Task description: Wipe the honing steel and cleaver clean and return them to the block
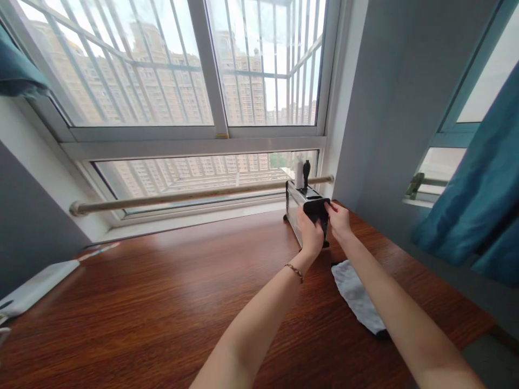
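A silver box with black ends and small black feet stands on the wooden table, near the window. It looks like a holder: a black handle and a white handle stick up from its top. My left hand is closed around its near end, fingers on the silver side and thumb on the black front. Between my hands is a flat black piece at that end. My right hand pinches its right corner with thumb and fingertips. Whether this piece is part of the box I cannot tell.
A grey cloth with dark edges lies on the wooden table, partly under my right forearm. At the far left is a white flat object. A rail runs along the window, and blue curtains hang at right.
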The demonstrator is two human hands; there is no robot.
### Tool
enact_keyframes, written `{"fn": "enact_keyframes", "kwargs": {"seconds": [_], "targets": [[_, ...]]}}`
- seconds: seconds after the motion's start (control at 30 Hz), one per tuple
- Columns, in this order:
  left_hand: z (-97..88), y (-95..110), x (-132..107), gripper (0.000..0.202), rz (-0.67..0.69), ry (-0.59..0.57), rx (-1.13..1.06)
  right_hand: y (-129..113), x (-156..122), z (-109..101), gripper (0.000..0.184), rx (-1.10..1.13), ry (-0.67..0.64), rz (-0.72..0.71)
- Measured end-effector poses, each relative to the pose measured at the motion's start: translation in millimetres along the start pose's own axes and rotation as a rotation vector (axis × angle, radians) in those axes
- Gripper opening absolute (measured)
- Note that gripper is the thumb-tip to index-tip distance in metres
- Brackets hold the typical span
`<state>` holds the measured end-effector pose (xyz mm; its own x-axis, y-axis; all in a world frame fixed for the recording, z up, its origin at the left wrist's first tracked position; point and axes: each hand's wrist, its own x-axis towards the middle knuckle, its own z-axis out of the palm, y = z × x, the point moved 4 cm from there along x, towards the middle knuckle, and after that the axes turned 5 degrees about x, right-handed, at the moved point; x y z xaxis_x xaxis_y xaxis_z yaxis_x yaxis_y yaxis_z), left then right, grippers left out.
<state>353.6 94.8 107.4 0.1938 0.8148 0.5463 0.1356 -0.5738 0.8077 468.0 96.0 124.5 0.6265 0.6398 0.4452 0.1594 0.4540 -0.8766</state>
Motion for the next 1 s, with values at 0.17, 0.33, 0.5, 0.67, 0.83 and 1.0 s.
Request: {"fn": "enact_keyframes", "kwargs": {"seconds": [0.17,0.33,0.5,0.67,0.83,1.0], "targets": [[23.4,7,-2,0.068,-0.010,-0.044,-0.014,15,14,-31,0.047,0.144,0.075,0.050],[45.3,2,-3,0.076,0.044,-0.157,-0.017,18,21,-57,0.049,0.196,0.127,0.076],[53.2,-2,0,0.082,0.159,-0.298,-0.031,19,24,-75,0.052,0.205,0.161,0.084],[15.4,-1,-10,0.080,0.226,-0.429,0.001,15,25,-82,0.058,0.125,0.131,0.109],[-76.4,8,-63,0.070,0.256,-0.563,0.095,1,8,-82,0.060,-0.066,0.276,0.045],[-179.2,12,-136,0.064,0.170,-0.642,0.185,-16,-84,-31,0.046,-0.227,0.312,-0.184]]}}
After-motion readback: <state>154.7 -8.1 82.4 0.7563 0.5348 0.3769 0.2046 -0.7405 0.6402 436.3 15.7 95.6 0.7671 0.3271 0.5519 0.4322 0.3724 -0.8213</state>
